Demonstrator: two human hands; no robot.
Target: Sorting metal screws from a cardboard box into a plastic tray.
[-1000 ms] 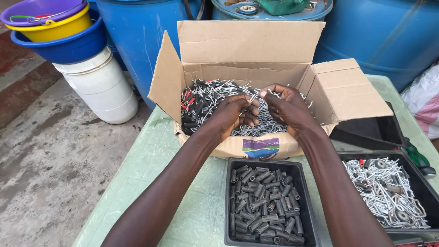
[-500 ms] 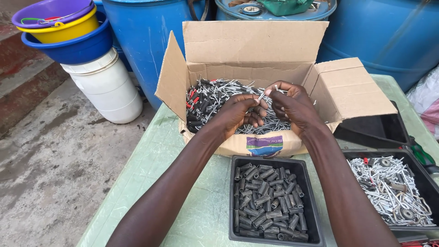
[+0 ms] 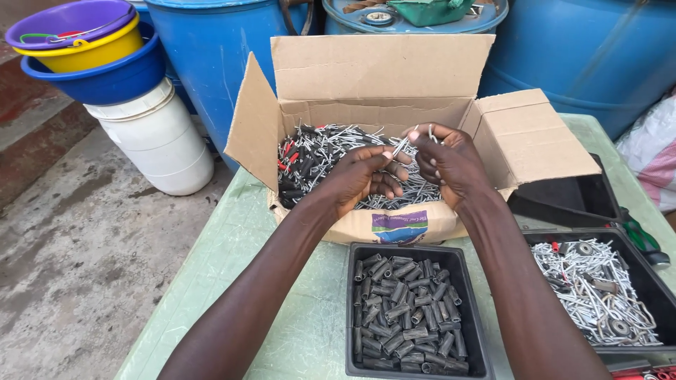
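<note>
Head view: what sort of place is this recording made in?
Probably an outdoor or yard-side sorting spot at a small workshop. Blue plastic drums and stacked basins stand on a rough concrete floor, and both hands pick through a cardboard box of metal fasteners above a tray of grey plugs.

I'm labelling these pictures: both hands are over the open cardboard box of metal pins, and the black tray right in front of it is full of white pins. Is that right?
Not quite. In the head view, the black tray in front of the cardboard box holds dark grey sleeves, not white pins. Both the left hand and right hand are over the box.
</note>
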